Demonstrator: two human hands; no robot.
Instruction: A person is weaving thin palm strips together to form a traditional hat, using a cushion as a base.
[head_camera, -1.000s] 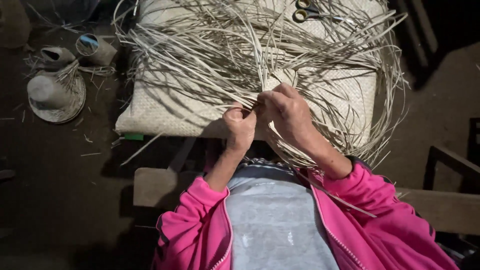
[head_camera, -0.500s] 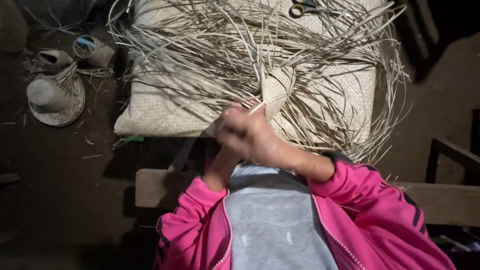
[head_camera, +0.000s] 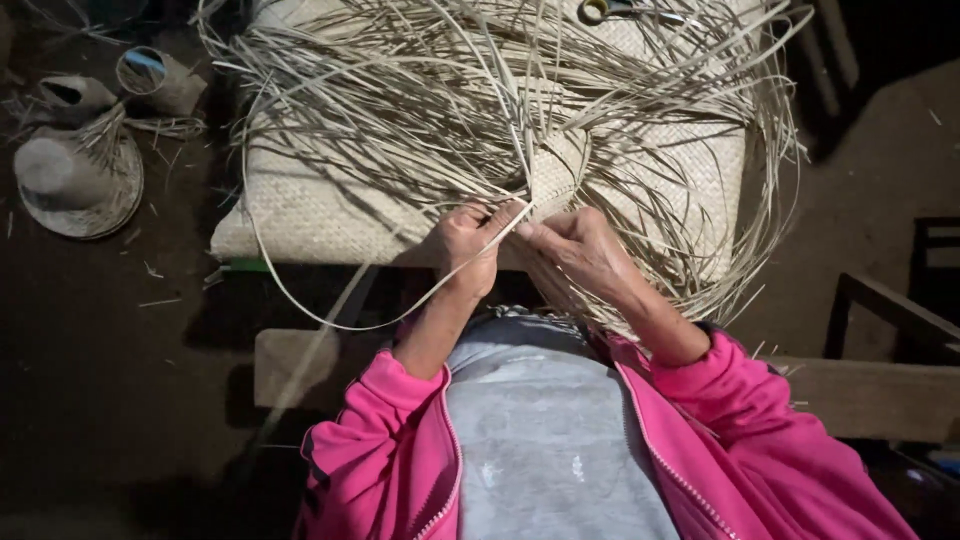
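Left hand (head_camera: 468, 240) and right hand (head_camera: 583, 247) pinch pale flat straw strips (head_camera: 420, 110) at six o'clock of small woven disc (head_camera: 556, 168); finished hat (head_camera: 75, 180) at nine.

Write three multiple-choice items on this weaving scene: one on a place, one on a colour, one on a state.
1. Where do the scissors lie?
A. at the top edge, on the far side of the woven mat
B. on the person's lap
C. inside the hat

2. What colour are the jacket sleeves?
A. green
B. pink
C. white

3. What are the left hand and right hand doing?
A. resting flat on the wooden bench
B. pinching pale straw strips at the small woven piece
C. gripping the straw hat

Answers: 1 A, the handles show beyond the loose strips at the top; 2 B, both sleeves are bright pink; 3 B, both sets of fingers close on strips just below the woven piece.
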